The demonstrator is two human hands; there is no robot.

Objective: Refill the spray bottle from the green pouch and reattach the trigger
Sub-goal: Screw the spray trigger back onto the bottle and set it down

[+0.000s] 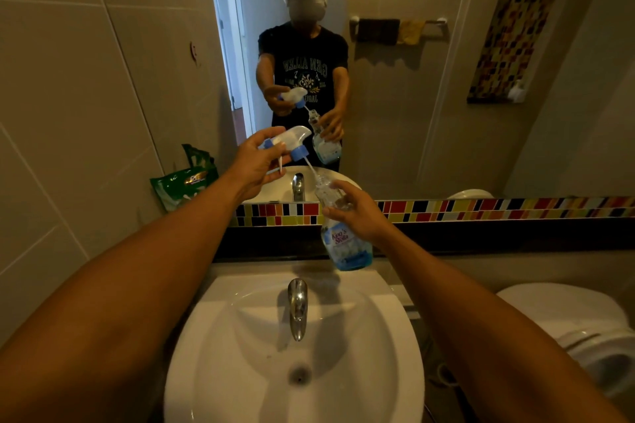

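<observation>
My right hand (pixel 357 213) grips the clear spray bottle (pixel 345 244) by its neck, tilted, above the back of the sink; a little blue liquid sits at its bottom. My left hand (pixel 256 165) holds the white and blue trigger head (pixel 292 142) up and to the left of the bottle. The trigger's thin dip tube (pixel 311 168) slants down, its lower end inside the bottle's open mouth. The green pouch (pixel 182 184) stands on the counter at the left, against the wall.
A white sink (pixel 388 336) with a chrome tap (pixel 297 307) lies below my arms. A mirror (pixel 429 96) ahead reflects a person, the bottle and the trigger. A white toilet (pixel 577 326) stands at the right. A multicoloured tile strip runs under the mirror.
</observation>
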